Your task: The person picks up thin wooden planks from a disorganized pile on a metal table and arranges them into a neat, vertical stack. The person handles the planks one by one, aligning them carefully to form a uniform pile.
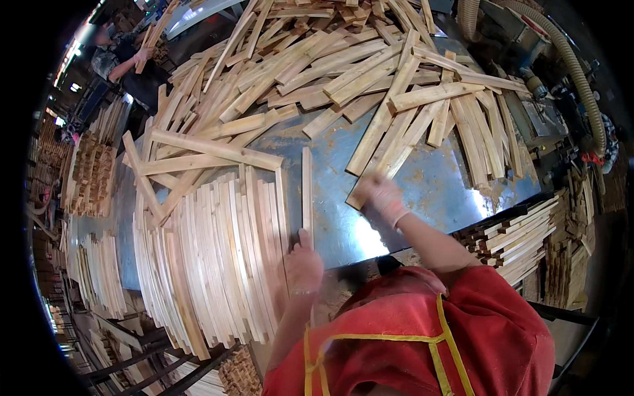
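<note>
My left hand [305, 267], in a pale glove, is closed at the near end of a narrow wooden strip [307, 188]. That strip points away from me on the metal tabletop [330, 228], just right of a row of wooden strips laid side by side [224, 257]. My right hand [382, 198], gloved too and slightly blurred, grips the near end of a longer wooden board [404, 153]. The board slants up and right into the heap. My right fingers are partly hidden behind the hand.
A large loose heap of wooden boards [323, 66] covers the table's far side. Crossed boards [211, 148] lie beyond the row. Stacked wood [518, 237] stands right of the table, more [92, 175] at left. A ribbed hose [581, 79] hangs far right. Another person [122, 63] holds boards at far left.
</note>
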A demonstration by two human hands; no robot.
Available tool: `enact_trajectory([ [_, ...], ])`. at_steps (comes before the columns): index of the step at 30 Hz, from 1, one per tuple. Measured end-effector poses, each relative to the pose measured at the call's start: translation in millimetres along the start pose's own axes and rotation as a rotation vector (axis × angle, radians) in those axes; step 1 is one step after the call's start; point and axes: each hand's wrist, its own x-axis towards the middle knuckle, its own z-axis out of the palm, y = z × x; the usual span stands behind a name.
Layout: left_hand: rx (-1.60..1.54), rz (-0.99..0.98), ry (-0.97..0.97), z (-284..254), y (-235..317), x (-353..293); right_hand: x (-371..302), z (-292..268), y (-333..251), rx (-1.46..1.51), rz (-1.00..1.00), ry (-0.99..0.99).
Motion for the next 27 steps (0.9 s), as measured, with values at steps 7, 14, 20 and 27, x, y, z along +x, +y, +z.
enact_trajectory([
  [7,0.242,-0.001,0.435,23,-31,-50,131,-133,75,0.527,0.180,0.622],
  [14,-0.037,0.302,0.307,-3,94,55,202,-145,92,0.672,0.285,0.621],
  [20,-0.429,0.276,-0.189,-12,166,126,182,-179,57,0.968,0.232,0.266],
  [27,-1.051,0.075,-0.462,-31,114,17,50,-149,22,0.873,0.115,0.003],
])
